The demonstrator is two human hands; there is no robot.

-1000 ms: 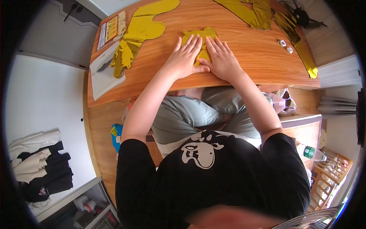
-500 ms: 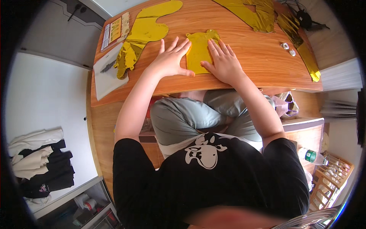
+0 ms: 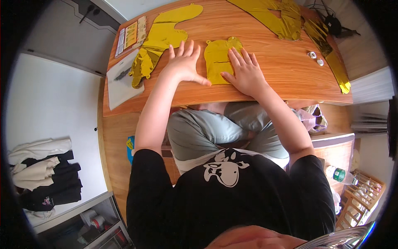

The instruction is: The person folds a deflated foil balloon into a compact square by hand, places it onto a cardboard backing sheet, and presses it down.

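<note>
A small gold foil piece (image 3: 218,62) lies flat on the wooden table (image 3: 273,79), at about twelve o'clock from the person's chest; it is shiny yellow, roughly rectangular, with small tabs along its far edge. The right hand (image 3: 245,73) rests on its three o'clock side, fingers spread and palm flat, fingertips over the foil. The left hand (image 3: 185,63) lies flat just beside the foil at nine o'clock, fingers fanned, thumb reaching toward the foil's near corner. Further toward ten o'clock lies a long gold foil shape (image 3: 159,39), its near end overlapping a clear flat plastic bag (image 3: 120,83). Beyond that, a flat rectangular card package (image 3: 132,35) with yellow panels. At one o'clock, more crumpled gold foil (image 3: 277,16).
</note>
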